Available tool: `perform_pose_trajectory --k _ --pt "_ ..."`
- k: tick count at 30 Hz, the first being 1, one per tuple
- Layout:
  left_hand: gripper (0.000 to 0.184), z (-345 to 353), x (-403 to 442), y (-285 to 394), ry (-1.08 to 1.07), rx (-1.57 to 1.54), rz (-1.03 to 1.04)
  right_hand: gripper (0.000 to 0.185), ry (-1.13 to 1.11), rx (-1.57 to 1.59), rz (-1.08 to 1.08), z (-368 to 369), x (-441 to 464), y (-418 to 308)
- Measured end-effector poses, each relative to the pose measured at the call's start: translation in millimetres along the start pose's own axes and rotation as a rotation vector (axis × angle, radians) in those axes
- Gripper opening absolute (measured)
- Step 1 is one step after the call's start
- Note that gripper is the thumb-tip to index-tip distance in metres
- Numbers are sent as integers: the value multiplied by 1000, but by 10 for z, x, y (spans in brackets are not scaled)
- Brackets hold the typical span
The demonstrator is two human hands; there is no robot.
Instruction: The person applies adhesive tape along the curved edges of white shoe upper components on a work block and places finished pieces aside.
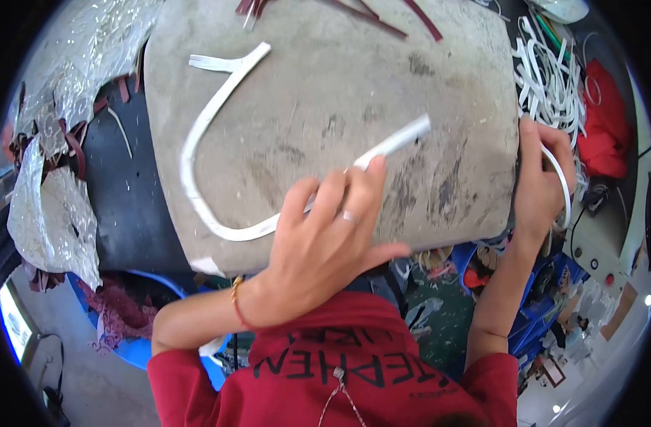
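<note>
A long white fabric strip (188, 156) lies in a wide curve on the worn grey-beige board (340, 78). Its upper left end is folded back to one side. My left hand (325, 228) rests over the strip's lower right stretch, fingers extended and thumb spread away. Part of the strip is hidden beneath those fingers, and its other end shows beyond them. At the board's right edge my right hand (542, 174) is curled, with a narrow white strip (559, 178) looping out beside it. The fingertips' hold is partly hidden.
A tangle of white strips (549, 85) lies right of the board, next to red cloth (603, 121). Dark red strips (368, 18) lie along the board's top. Crinkled clear plastic (55, 206) covers the left side. Blue bins (144, 352) stand below.
</note>
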State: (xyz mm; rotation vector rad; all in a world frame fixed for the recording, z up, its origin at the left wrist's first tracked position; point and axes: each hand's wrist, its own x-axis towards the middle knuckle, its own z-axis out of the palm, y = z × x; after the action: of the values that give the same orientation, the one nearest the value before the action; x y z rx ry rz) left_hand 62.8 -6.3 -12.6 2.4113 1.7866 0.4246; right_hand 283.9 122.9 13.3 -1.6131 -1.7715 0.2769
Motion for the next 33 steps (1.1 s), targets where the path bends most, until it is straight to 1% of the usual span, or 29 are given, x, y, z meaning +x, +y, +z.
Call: perform_pose_trajectory --k 1,3,6,7,8,10,12,13,16,20,22,23,26,28,29,32,33 --pt "82 -30 5 102 3 -159 -43 14 -50 27 41 -108 -117 -24" --pt "78 -18 243 160 76 -450 -98 18 -85 91 76 -227 -174 -65" --pt "69 -39 284 105 133 -844 -93 21 89 52 147 -226 -360 -209" --pt "57 -107 244 3 96 -829 -91 24 63 9 165 -233 -453 -261" --pt "55 -105 191 -80 63 -689 4 24 17 25 143 -208 -543 -276" --pt "52 -63 103 -194 2 -399 182 34 -157 183 301 -150 -682 -554" --pt "53 -46 76 -150 -12 -317 176 49 -306 322 302 -88 -759 -854" --pt "54 -33 72 -142 -7 -279 183 58 -309 385 198 33 -825 -763" --pt "57 -21 69 -139 -8 -244 198 53 -324 362 270 254 -862 -670" --pt "62 -35 127 -225 -70 -293 227 45 -303 351 286 325 -858 -637" --pt "68 -63 245 -280 -99 -234 348 42 -264 396 319 378 -862 -642" --pt "71 -73 282 -296 -118 -206 410 39 -264 346 306 387 -849 -661" --pt "79 -73 304 -300 -217 -135 435 29 -260 193 298 322 -860 -695" --pt "82 -88 317 -296 -230 -120 433 23 -246 102 300 188 -957 -716" --pt "82 -98 323 -290 -234 -107 433 16 -254 100 346 126 -989 -717" --pt "85 -84 336 -251 -229 -84 438 11 -236 22 158 55 -1104 -583" --pt "86 -84 343 -238 -219 -72 436 8 -235 31 156 79 -1134 -570"
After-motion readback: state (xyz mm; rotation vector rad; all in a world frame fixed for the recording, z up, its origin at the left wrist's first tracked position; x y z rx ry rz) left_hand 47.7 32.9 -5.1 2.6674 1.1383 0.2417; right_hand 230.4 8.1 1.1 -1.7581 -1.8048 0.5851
